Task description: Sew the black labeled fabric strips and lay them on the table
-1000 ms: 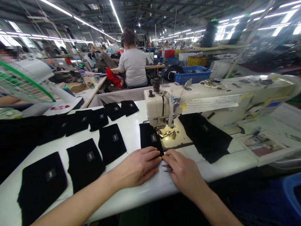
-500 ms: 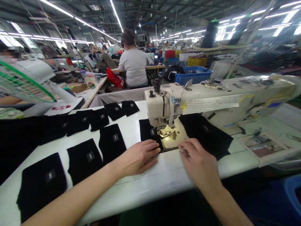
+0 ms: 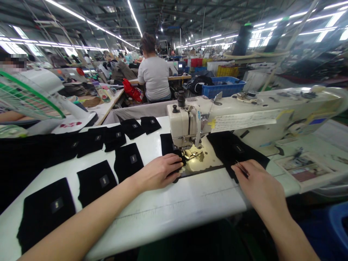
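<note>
Right hand (image 3: 259,185) just swung off to the right, over the table's (image 3: 174,204) near edge, closed around a thin metal tool (image 3: 241,167) by one black piece (image 3: 227,145); can't tell if it's pinching that too. Left hand (image 3: 163,170) lies flat on the other piece (image 3: 167,140), which has slid toward the far edge, beside the machine's (image 3: 181,125) foot. So I'd guess the left's guiding it solo now.

Black cloth (image 3: 166,143) partly hidden by left hand (image 3: 160,171), fan (image 3: 30,95) cropped
</note>
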{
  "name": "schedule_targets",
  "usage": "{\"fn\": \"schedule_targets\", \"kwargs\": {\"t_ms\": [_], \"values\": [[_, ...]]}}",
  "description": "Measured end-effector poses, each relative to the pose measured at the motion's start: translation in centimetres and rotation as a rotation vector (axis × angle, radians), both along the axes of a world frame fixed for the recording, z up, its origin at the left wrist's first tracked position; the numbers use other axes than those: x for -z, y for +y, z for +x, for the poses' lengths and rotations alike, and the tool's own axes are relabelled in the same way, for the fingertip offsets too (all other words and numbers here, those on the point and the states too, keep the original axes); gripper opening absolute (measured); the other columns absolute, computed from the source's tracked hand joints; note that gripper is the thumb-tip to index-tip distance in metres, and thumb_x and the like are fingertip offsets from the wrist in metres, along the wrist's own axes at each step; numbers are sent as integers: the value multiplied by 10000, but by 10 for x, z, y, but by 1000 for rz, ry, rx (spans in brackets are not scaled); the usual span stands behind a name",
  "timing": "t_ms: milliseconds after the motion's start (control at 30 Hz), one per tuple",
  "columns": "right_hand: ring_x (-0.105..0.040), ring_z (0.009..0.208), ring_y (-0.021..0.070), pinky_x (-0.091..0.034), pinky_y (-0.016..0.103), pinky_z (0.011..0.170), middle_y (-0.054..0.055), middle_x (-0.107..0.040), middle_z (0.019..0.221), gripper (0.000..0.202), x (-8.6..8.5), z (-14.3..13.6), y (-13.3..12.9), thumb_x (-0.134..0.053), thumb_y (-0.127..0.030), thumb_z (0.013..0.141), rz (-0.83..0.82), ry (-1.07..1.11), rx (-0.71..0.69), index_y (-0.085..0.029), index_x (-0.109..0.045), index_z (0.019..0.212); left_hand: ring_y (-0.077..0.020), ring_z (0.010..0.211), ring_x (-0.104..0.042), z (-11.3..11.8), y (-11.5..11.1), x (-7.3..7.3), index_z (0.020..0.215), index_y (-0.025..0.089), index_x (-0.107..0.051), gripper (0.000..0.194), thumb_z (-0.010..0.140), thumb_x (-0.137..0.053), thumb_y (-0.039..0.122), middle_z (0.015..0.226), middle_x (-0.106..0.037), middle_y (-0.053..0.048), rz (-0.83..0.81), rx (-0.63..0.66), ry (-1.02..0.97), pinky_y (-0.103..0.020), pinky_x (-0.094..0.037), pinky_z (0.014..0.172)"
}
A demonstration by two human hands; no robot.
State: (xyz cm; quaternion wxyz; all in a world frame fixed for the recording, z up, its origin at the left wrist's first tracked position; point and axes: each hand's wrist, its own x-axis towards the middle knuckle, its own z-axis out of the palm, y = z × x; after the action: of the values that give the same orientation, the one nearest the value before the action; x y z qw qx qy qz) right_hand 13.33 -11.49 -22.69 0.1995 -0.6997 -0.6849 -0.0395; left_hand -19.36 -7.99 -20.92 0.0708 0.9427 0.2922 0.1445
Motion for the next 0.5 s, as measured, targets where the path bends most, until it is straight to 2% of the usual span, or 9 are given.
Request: {"fn": "schedule_targets", "kwargs": {"t_ms": [100, 300, 500], "values": [[-626, 649, 149, -366, 276, 493, 42, -674, 1019, 291, -1, 2, 1, -472, -392, 978, 10, 22, 2, -215, -692, 909, -278, 1180, -602, -1, 6, 0, 1242, 112, -643, 314, 1005, -488, 248, 1235, -638, -163, 3, -3, -12, -464, -548, 1007], [-626, 700, 175, -372, 285, 488, 55, -637, 1128, 306, -7, -6, -2, -520, -482, 966, 9, -21, 77, -224, -659, 1054, -275, 1190, -597, -4, 17, -2, 1237, 120, -646, 307, 1003, -487, 238, 1238, -633, -157, -2, 7, -17, -469, -531, 1031], [-633, 699, 178, -382, 302, 502, 47, -648, 1074, 287, -8, -7, -2, -512, -458, 966, -10, -25, 82, -220, -665, 1017, -264, 1159, -607, -6, 26, -6, 1216, 111, -660, 305, 999, -484, 233, 1226, -638, -159, -9, 9, -4, -456, -527, 1035]]}}
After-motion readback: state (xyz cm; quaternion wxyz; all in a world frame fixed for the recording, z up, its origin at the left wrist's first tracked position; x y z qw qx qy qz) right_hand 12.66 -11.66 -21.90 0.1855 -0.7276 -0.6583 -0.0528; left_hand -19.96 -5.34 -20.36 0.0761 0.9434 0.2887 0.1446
